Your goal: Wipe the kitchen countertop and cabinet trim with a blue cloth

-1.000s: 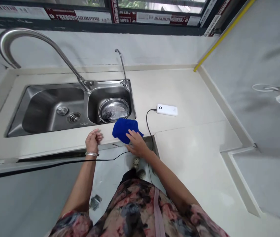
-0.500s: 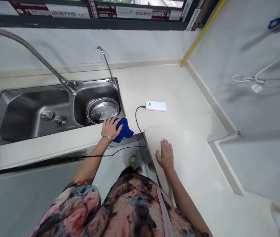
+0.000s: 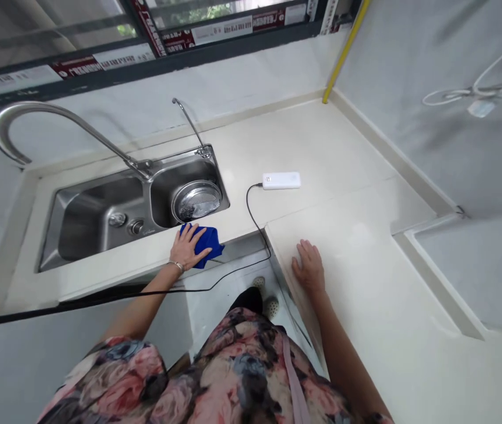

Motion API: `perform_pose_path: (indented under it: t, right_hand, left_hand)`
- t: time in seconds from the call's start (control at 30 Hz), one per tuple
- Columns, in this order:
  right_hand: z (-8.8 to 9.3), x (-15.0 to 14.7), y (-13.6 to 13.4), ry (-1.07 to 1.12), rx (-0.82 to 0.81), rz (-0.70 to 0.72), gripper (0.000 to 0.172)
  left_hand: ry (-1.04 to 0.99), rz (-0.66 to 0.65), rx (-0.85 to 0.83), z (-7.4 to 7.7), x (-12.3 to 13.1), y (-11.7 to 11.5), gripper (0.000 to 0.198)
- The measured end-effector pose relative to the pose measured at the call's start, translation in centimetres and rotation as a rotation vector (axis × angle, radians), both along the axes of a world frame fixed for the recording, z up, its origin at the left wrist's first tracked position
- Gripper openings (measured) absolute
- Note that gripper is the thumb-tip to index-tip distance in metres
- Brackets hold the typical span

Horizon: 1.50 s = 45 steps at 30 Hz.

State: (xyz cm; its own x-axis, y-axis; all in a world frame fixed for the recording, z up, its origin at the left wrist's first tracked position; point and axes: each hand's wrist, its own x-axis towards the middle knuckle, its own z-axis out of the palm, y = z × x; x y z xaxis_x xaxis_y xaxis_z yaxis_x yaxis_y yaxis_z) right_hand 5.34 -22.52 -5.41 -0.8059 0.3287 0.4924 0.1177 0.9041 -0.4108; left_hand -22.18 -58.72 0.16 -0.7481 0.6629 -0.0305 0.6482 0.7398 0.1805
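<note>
My left hand (image 3: 186,248) lies over a blue cloth (image 3: 207,244) at the front edge of the counter, just in front of the sink's right basin. Its fingers are spread and press the cloth down, and part of the cloth hangs over the edge. On the right-hand counter (image 3: 357,277), my right hand (image 3: 310,268) rests palm down with nothing in it. The steel double sink (image 3: 101,259) holds a round metal strainer basket (image 3: 198,200) in its right basin.
A white power bank (image 3: 281,180) lies on the counter, with a black cable (image 3: 215,287) running from it across my front. A large curved faucet (image 3: 78,121) and a thin tap (image 3: 189,122) rise behind the sink. A yellow pipe (image 3: 346,50) stands in the corner.
My left hand has slid the blue cloth leftward along the counter's front edge. The view has turned, showing more of the window and faucet. My right hand stays on the counter.
</note>
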Motion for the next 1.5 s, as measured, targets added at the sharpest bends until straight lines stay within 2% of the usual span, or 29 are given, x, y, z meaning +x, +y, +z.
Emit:
perform_pose_path:
  t: [0.2,0.53,0.77,0.9,1.1,1.2,1.37,1.5]
  right_hand:
    - [0.7,-0.4,-0.5,-0.019,0.016,-0.039,0.047]
    - [2.0,-0.8,-0.9,-0.098,0.015,-0.111,0.049]
    - [2.0,-0.6,-0.9,-0.150,0.003,-0.131,0.046]
    - [2.0,-0.7,-1.0,-0.155,0.010,-0.139,0.046]
    - [1.7,-0.7,-0.8,-0.150,-0.004,-0.145,0.048]
    - [1.6,-0.6,-0.7,-0.149,-0.010,-0.144,0.048]
    - [1.5,-0.6,-0.9,-0.142,-0.006,-0.157,0.044]
    - [1.6,-0.9,-1.1,-0.111,0.011,-0.158,0.044]
  left_hand:
    - [0.046,-0.116,-0.030,-0.2,-0.6,2.0,0.079]
    - [0.032,-0.204,-0.018,-0.1,-0.1,8.8,0.076]
    - [-0.010,-0.346,0.093,-0.2,-1.2,12.5,0.069]
    - [-0.066,-0.341,0.166,-0.3,-1.7,14.5,0.065]
    - [-0.089,-0.240,0.294,-1.0,-1.3,17.7,0.055]
    - [-0.100,-0.270,0.310,-1.2,-1.2,17.9,0.050]
    - [-0.120,-0.438,0.249,-1.1,-2.3,15.1,0.046]
    - [-0.099,-0.500,0.195,-0.9,-3.1,13.6,0.047]
